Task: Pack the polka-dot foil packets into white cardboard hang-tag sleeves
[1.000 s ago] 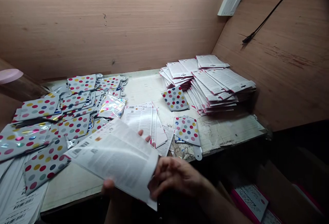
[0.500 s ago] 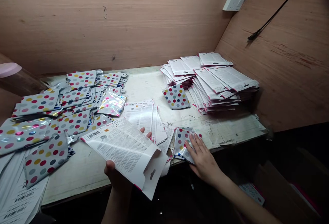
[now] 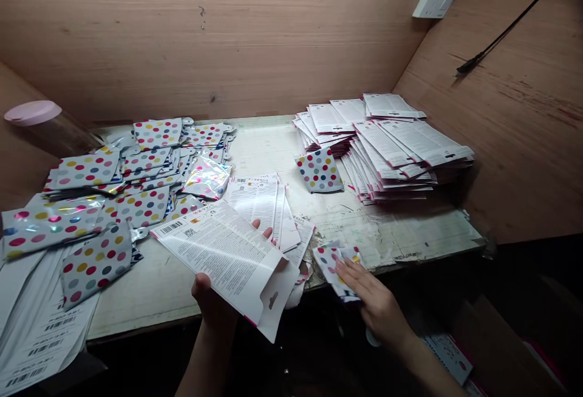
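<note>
My left hand (image 3: 214,291) grips a flat white printed carton (image 3: 228,257) from beneath, thumb at its near edge and fingertips showing beyond the far one. The carton is tilted, its hang-hole flap open toward the lower right. At the table's front edge my right hand (image 3: 371,291) has its fingers over a folded polka-dot pouch (image 3: 330,266), which juts past the edge; the thumb is hidden. Several more white cartons (image 3: 255,196) lie fanned just behind the held one. Another polka-dot pouch (image 3: 319,171) rests alone farther back.
Piles of polka-dot pouches (image 3: 141,203) cover the table's left side. Stacks of white cartons (image 3: 396,154) stand at the back right. Barcode-printed sheets (image 3: 50,318) lie at the front left, near a pink-lidded container (image 3: 34,113). Wooden panels (image 3: 273,39) wall the table (image 3: 264,142).
My right hand has drawn the pouch toward me, partly off the table's edge, and the pouch now tilts. My left hand still holds the carton. The whole view has shifted slightly.
</note>
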